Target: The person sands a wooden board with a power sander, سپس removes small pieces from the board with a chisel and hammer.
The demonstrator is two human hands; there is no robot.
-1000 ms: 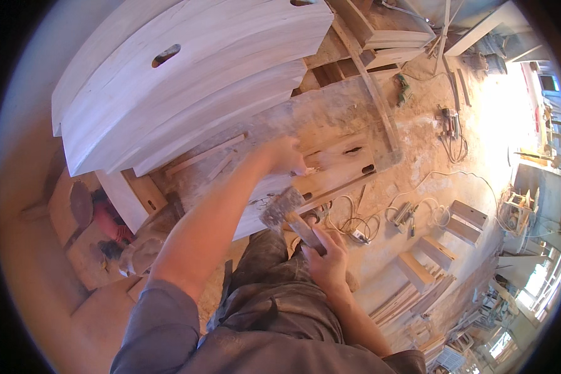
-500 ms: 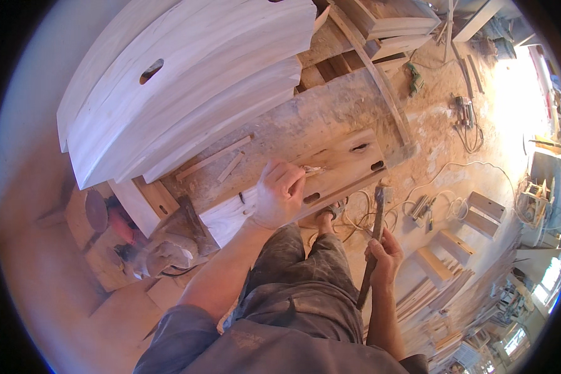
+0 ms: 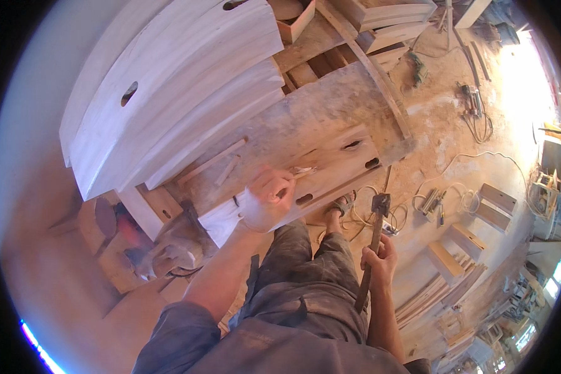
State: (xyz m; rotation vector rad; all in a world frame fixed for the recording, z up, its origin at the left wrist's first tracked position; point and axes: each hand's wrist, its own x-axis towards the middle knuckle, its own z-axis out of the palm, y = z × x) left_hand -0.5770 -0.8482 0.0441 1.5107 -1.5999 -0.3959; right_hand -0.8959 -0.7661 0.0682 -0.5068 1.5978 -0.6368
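Note:
A long pale wooden piece (image 3: 330, 163) with oval slots lies across the dusty workbench (image 3: 305, 121) in front of me. Over its near left part is my left hand (image 3: 270, 192), slightly blurred, fingers curled into a pinch. What sits between those fingertips is hidden. Just beyond them, a small whitish, ragged patch (image 3: 304, 170) shows on the wood. On the right, my right hand (image 3: 380, 258) is wrapped round the handle of a hammer (image 3: 381, 204). Its dark head points up and away from me, beside the workpiece and apart from it.
Large white curved panels (image 3: 168, 93) stand stacked at the left. Thin wooden strips (image 3: 213, 161) lie on the bench. Cables, power tools (image 3: 472, 103) and wooden blocks (image 3: 445, 260) are spread over the floor at the right. A curved wooden strip (image 3: 371, 71) crosses the bench's far end.
The hammer's head has turned so that its dark face shows more. My left hand has shifted slightly left along the wood. The whole view has moved a little.

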